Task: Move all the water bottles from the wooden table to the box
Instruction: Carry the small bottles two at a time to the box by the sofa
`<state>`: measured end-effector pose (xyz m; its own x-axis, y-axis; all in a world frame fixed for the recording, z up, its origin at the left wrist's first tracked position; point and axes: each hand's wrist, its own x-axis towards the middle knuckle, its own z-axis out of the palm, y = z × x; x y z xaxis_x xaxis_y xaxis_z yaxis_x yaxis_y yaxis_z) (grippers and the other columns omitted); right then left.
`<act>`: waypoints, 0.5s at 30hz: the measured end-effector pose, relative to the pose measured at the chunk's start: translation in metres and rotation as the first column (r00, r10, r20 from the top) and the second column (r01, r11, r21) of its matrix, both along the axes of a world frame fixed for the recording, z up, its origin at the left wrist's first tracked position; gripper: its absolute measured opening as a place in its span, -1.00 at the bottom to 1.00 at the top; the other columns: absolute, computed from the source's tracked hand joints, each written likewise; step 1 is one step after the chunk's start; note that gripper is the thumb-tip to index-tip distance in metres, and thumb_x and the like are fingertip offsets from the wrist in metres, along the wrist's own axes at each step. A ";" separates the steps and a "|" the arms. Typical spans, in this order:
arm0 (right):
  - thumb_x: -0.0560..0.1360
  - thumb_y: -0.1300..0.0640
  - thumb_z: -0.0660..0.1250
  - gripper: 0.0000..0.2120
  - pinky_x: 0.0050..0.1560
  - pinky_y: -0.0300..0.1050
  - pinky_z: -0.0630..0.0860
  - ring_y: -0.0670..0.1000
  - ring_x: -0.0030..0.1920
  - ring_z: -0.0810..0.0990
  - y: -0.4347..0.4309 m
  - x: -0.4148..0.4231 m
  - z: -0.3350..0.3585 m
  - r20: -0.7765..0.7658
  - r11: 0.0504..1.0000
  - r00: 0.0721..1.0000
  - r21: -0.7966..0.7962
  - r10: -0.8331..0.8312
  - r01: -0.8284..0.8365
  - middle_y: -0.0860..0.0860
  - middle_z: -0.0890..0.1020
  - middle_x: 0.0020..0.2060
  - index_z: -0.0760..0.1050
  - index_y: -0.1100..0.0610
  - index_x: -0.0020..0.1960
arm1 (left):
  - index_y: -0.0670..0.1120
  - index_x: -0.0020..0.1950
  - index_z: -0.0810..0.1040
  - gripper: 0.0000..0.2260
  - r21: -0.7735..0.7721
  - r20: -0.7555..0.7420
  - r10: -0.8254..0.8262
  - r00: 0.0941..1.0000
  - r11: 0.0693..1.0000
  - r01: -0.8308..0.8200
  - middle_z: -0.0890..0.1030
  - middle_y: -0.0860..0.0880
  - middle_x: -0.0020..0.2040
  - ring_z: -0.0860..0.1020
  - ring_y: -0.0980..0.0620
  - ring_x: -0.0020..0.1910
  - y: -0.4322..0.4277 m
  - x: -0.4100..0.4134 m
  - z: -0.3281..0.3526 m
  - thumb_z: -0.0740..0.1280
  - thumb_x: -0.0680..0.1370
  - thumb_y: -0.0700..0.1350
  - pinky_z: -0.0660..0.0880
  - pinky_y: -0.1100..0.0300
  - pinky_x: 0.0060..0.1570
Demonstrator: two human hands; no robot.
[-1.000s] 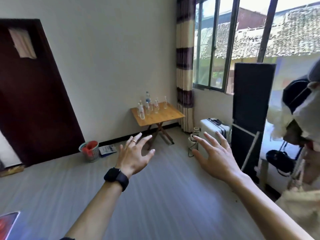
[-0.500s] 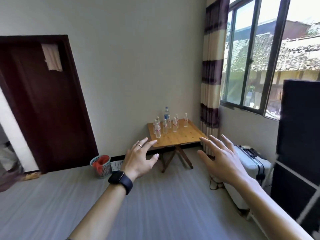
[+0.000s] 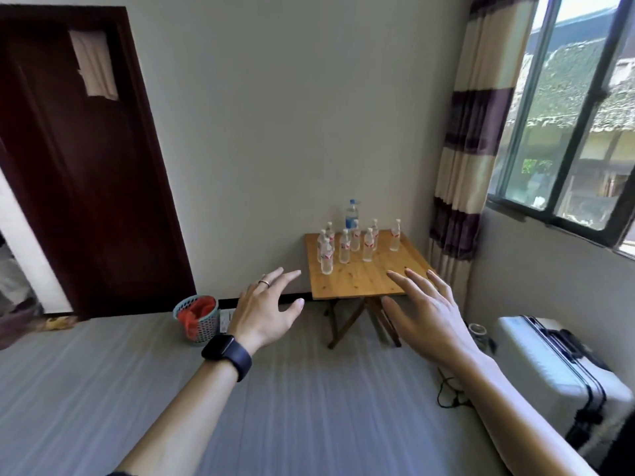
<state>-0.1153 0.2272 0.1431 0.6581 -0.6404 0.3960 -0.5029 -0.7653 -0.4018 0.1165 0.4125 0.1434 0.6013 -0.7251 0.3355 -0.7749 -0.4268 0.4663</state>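
Left hand (image 3: pixel 264 314), right hand (image 3: pixel 426 324): near, empty, fingers spread, raised as before.
Wooden table (image 3: pixel 364 283): far wall, now centred and closer than a second ago.
Water bottles (image 3: pixel 344 247): upright on it, none moved; approach underway.
Box: unseen.

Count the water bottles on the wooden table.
9, all upright on the wooden table: a taller blue-labelled bottle at the back, a left cluster of three, a middle group of four, a lone bottle at right. Overlaps may hide more.

Left hand (image 3: pixel 264 316) wears 1 ring (image 3: pixel 264 283), black smartwatch (image 3: pixel 225 355).
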 end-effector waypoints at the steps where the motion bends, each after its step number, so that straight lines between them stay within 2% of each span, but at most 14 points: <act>1: 0.56 -0.36 0.12 -0.44 0.57 0.13 0.04 0.04 0.60 -0.05 -0.016 0.015 -0.001 0.000 1.000 1.000 0.011 -0.006 0.006 -0.10 0.26 0.56 0.19 -0.30 0.54 | 0.22 0.51 0.35 -0.51 0.009 -0.004 -0.003 1.000 1.000 0.003 0.29 0.03 0.58 0.30 -0.08 0.51 -0.018 0.017 -0.001 0.34 0.58 0.12 0.23 0.00 0.49; 6: 0.56 -0.35 0.14 -0.44 0.56 0.15 0.10 0.07 0.59 0.00 -0.094 0.078 -0.014 0.025 0.998 0.999 0.046 -0.035 0.034 -0.07 0.32 0.54 0.23 -0.28 0.53 | 0.20 0.51 0.36 -0.52 0.030 -0.012 -0.010 1.000 1.000 0.010 0.30 0.02 0.57 0.29 -0.10 0.52 -0.110 0.101 -0.008 0.33 0.59 0.12 0.23 -0.03 0.48; 10: 0.50 -0.42 0.04 -0.38 0.55 0.16 0.13 0.11 0.59 0.06 -0.152 0.112 -0.042 0.023 0.993 0.997 0.091 -0.077 0.074 -0.05 0.35 0.52 0.27 -0.26 0.52 | 0.18 0.49 0.39 -0.53 0.060 -0.057 -0.051 0.997 0.997 0.054 0.33 -0.01 0.56 0.31 -0.08 0.51 -0.181 0.146 -0.038 0.34 0.58 0.10 0.26 0.00 0.47; 15: 0.52 -0.40 0.03 -0.39 0.55 0.15 0.11 0.12 0.59 0.05 -0.239 0.165 -0.083 -0.065 0.981 0.994 0.167 -0.089 0.099 -0.06 0.34 0.53 0.26 -0.26 0.53 | 0.19 0.48 0.41 -0.54 0.112 -0.140 -0.055 0.989 0.991 0.071 0.33 0.00 0.55 0.31 -0.06 0.51 -0.270 0.195 -0.087 0.35 0.58 0.09 0.26 -0.02 0.47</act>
<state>0.0501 -0.0114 0.0596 0.6100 -0.7551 0.2402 -0.5949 -0.6367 -0.4906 0.3111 0.1423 0.0569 0.5875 -0.7923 0.1648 -0.7347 -0.4369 0.5190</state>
